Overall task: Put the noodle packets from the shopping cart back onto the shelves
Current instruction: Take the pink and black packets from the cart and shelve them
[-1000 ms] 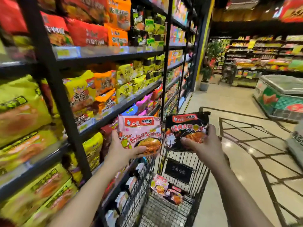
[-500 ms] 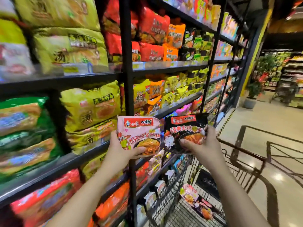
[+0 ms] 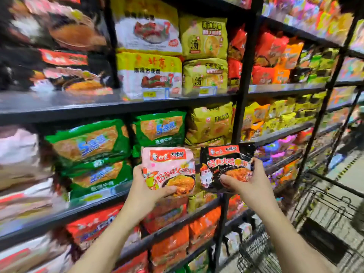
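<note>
My left hand (image 3: 144, 191) grips a pink noodle packet (image 3: 167, 164) by its lower left corner, thumb across the front. My right hand (image 3: 247, 186) grips a black noodle packet (image 3: 222, 162) by its lower right part. Both packets are held upright side by side in front of the black shelves (image 3: 118, 104), level with the green and yellow multipacks. The wire shopping cart (image 3: 315, 223) stands at the lower right; its inside is mostly out of view.
The shelves are packed with multipacks: green ones (image 3: 88, 142) to the left, yellow ones (image 3: 206, 75) above and behind, red and orange ones (image 3: 173, 247) below. A black upright post (image 3: 239, 107) runs just behind the black packet. The aisle floor (image 3: 352, 170) lies to the right.
The view has swung left toward the shelves, and the cart has slid to the lower right. Both hands still hold their packets, now in front of the green and yellow multipacks.
</note>
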The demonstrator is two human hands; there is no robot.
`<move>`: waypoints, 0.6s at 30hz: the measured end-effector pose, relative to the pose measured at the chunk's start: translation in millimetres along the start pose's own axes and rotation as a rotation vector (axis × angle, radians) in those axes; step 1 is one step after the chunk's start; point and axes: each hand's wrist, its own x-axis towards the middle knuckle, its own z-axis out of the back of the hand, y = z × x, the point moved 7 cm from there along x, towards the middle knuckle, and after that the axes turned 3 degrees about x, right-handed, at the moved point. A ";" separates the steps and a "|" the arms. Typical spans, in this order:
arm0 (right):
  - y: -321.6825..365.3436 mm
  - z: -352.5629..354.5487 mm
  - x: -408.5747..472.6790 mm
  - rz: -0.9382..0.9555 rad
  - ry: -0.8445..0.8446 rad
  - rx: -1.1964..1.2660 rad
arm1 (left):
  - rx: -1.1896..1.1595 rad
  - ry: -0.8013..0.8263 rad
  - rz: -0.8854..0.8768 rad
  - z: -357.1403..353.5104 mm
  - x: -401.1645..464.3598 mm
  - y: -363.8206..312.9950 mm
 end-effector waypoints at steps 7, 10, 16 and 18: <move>78.7 -104.0 -67.0 0.073 0.188 0.052 | 0.102 -0.176 -0.037 140.9 -61.8 -3.5; 102.6 -145.6 -89.1 0.086 0.281 0.092 | 0.111 -0.261 0.004 195.7 -90.9 -2.9; 141.4 -218.1 -125.4 0.186 0.470 0.164 | 0.190 -0.461 0.012 273.5 -150.7 -12.9; 156.6 -236.2 -139.3 0.219 0.539 0.194 | 0.224 -0.544 0.011 293.5 -173.6 -15.9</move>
